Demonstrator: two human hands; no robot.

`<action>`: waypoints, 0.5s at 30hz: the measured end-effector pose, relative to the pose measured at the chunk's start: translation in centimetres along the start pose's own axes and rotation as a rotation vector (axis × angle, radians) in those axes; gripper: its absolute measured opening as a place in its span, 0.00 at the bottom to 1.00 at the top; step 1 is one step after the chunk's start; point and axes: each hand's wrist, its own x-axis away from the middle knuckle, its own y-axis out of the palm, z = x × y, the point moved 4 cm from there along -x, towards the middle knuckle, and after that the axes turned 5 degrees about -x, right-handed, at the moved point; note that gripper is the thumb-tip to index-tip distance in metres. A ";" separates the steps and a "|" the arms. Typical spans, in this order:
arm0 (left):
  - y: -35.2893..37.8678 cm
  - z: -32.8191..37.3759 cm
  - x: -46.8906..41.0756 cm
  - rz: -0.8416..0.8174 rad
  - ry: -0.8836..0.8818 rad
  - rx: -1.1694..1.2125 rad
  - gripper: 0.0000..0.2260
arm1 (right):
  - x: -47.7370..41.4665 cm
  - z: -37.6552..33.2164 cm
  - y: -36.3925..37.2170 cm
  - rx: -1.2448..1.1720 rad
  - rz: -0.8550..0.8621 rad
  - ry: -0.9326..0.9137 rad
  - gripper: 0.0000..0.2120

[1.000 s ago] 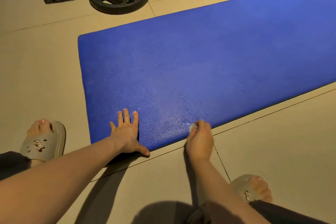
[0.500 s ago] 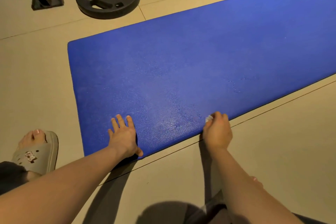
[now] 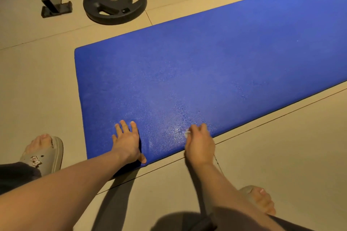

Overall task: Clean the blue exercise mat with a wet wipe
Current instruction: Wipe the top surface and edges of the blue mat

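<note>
Gym floor [image 3: 281,155], mat [image 3: 206,62] lies flat. Your left hand [image 3: 127,144] pins it, fingers flat; your right hand [image 3: 200,144] pinches the wipe [image 3: 186,133]. Overlap your strokes, even pressure.

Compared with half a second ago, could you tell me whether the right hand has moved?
Yes. The right hand, holding the wet wipe, has slid back left along the blue mat's near edge, closer to the left hand planted there.

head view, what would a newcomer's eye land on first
The blue mat fills the middle, slanting across the floor. At its near edge the left hand presses flat while the right hand pinches a white wipe. A black weight plate lies beyond it, top left.
</note>
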 end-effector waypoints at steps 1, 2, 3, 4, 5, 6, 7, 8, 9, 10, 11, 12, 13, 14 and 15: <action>-0.1 0.1 0.1 -0.008 -0.007 -0.012 0.68 | -1.2 1.7 -1.5 0.004 0.033 0.065 0.04; -0.2 0.1 0.1 -0.015 -0.014 -0.023 0.68 | -2.2 3.2 -2.8 0.017 0.043 0.115 0.05; -0.4 0.2 0.2 -0.022 -0.021 -0.030 0.68 | -2.9 4.3 -3.7 0.040 0.030 0.157 0.06; -0.5 0.2 0.3 -0.034 -0.026 -0.033 0.68 | -3.3 4.9 -4.3 0.055 0.004 0.195 0.08; -0.6 0.3 0.4 -0.044 -0.030 -0.039 0.68 | -3.4 5.1 -4.7 0.036 -0.018 0.237 0.09; -0.8 0.4 0.4 -0.045 -0.033 -0.053 0.68 | -3.3 5.0 -4.8 -0.004 -0.027 0.270 0.09; -0.9 0.6 0.4 -0.047 -0.037 -0.077 0.68 | -3.2 4.5 -4.6 -0.043 -0.032 0.284 0.08; -1.0 0.8 0.5 -0.053 -0.043 -0.100 0.68 | -3.2 3.8 -4.3 -0.077 -0.033 0.282 0.07; -1.1 0.9 0.5 -0.056 -0.053 -0.117 0.68 | -3.2 3.1 -3.8 -0.100 -0.030 0.263 0.07; -1.2 1.0 0.5 -0.053 -0.062 -0.134 0.68 | -3.4 2.2 -3.4 -0.112 -0.024 0.232 0.07; -1.4 1.1 0.4 -0.040 -0.063 -0.152 0.68 | -3.5 1.4 -3.0 -0.110 -0.019 0.198 0.07; -1.4 1.1 0.3 -0.021 -0.053 -0.164 0.68 | -3.5 0.6 -2.6 -0.091 -0.020 0.172 0.08; -1.4 1.0 0.2 -0.005 -0.039 -0.162 0.68 | -3.4 -0.2 -2.1 -0.059 -0.037 0.154 0.09; -1.1 0.9 0.4 0.003 -0.025 -0.149 0.68 | -3.1 -0.9 -1.5 -0.026 -0.075 0.140 0.10; -0.8 0.6 0.6 0.010 -0.016 -0.133 0.68 | -2.8 -1.7 -0.9 0.003 -0.130 0.118 0.10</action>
